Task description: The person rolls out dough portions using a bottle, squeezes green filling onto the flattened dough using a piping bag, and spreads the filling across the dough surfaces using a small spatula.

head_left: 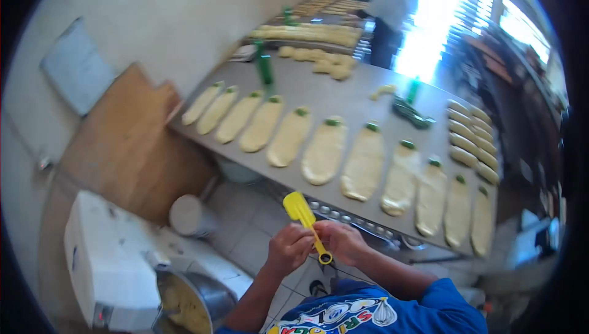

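Note:
A yellow plastic spatula [299, 207] is held in front of my body, blade up and to the left, with a ring at the lower end of its handle. My left hand [291, 249] is closed at the handle from the left. From the right, my right hand [341, 243] has its fingers curled round the same handle. Beyond them, on the table, lies a row of flattened oval dough pieces [324, 152]. Each has a small green piece [333, 122] at its far end; what the green pieces are, I cannot tell.
The grey table [362, 98] also carries rolled dough pieces [464, 141], a green bottle [264, 67] and a dark green heap [412, 113]. At lower left stands a white mixer [110, 254] with dough in its metal bowl [211, 297]. A person [386, 12] stands at the back.

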Demonstrator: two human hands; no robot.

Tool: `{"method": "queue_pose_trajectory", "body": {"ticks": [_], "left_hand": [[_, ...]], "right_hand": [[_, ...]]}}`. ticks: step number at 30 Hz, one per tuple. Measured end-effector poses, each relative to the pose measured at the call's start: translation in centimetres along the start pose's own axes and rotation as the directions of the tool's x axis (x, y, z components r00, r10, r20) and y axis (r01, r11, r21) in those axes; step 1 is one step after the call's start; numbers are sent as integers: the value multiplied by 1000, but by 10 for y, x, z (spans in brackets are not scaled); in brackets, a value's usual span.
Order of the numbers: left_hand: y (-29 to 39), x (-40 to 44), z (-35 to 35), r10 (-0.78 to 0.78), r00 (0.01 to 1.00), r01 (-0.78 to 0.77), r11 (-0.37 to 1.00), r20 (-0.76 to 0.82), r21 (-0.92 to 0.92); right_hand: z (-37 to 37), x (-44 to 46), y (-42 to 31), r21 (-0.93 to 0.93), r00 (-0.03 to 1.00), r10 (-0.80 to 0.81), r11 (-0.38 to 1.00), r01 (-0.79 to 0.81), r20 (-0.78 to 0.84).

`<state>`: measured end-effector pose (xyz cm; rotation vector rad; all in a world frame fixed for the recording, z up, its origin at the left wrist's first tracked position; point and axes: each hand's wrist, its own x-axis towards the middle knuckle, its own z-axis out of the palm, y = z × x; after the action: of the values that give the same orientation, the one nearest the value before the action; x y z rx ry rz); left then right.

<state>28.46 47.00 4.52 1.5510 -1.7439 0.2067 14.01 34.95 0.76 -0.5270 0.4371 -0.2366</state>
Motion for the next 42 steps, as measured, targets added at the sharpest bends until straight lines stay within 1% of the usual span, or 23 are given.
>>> {"method": "queue_pose_trajectory", "body": {"ticks": [2,3,5,7,8,10,12,13,15,17,20,21,22,24,25,27,28,30,31,34,36,40,42], "left_hand": [[22,-15,38,23,998,-29,994,-57,-105],[37,-26,54,25,998,-34,983,-52,-182],[63,-38,79,9,1000,-10,982,-4,-190],[93,-47,95,-56,986,91,971,157,-222],[110,-45,107,-5,985,53,960,174,-274],[142,-45,124,58,976,3,960,210,-280],[166,-38,142,61,973,12,950,221,-313],[176,-32,153,52,974,26,942,219,-336],[204,-19,181,30,976,57,923,218,-380],[225,-6,210,-21,972,113,917,236,-383],[249,14,253,-151,950,254,883,272,-396],[262,20,263,-157,945,262,889,287,-376],[277,29,273,-146,934,272,882,326,-385],[304,49,293,-121,911,291,866,395,-406],[314,57,300,-110,898,304,856,427,-419],[328,67,311,-113,889,308,865,444,-396],[334,71,316,-108,884,305,871,456,-385],[341,76,323,-99,871,300,883,481,-362],[344,76,325,-111,868,307,886,484,-347],[346,70,326,-201,839,372,890,505,-264],[347,66,328,-240,826,400,887,509,-231],[351,57,333,-315,775,476,861,548,-178],[352,59,336,-317,771,481,858,552,-178]], "right_hand": [[-6,-46,-2,-99,982,33,994,-52,-184],[-19,-64,5,-94,966,14,995,-40,-258],[-55,-92,19,-13,962,94,995,-100,-255],[-87,-119,36,-3,950,71,997,-75,-305],[-99,-136,40,12,937,26,1000,-24,-349],[-120,-164,47,-167,890,-179,979,119,-419],[-130,-205,23,-106,848,-284,958,265,-447],[-145,-223,6,-103,851,-281,959,263,-443],[-185,-271,-33,-196,730,-386,921,336,-564],[-233,-310,-71,-315,600,-524,849,424,-604],[-333,-370,-126,-535,372,-615,788,305,-695],[-355,-387,-151,-625,304,-676,736,260,-671],[-387,-399,-170,-756,210,-776,628,182,-595],[-445,-418,-212,-929,155,-924,319,-189,-349],[-453,-421,-235,-961,145,-967,175,-215,-208],[-494,-415,-271,-931,175,-983,-110,-348,51],[-502,-410,-289,-936,184,-982,-110,-335,49],[-511,-396,-317,-911,268,-958,-197,-364,100],[-520,-390,-326,-916,275,-957,-194,-350,98],[-553,-372,-347,-903,353,-928,-251,-347,123],[-565,-366,-354,-900,386,-913,-274,-339,132],[-577,-370,-354,-899,532,-833,-340,-276,151],[-573,-385,-342,-892,592,-798,-343,-293,113]]}}
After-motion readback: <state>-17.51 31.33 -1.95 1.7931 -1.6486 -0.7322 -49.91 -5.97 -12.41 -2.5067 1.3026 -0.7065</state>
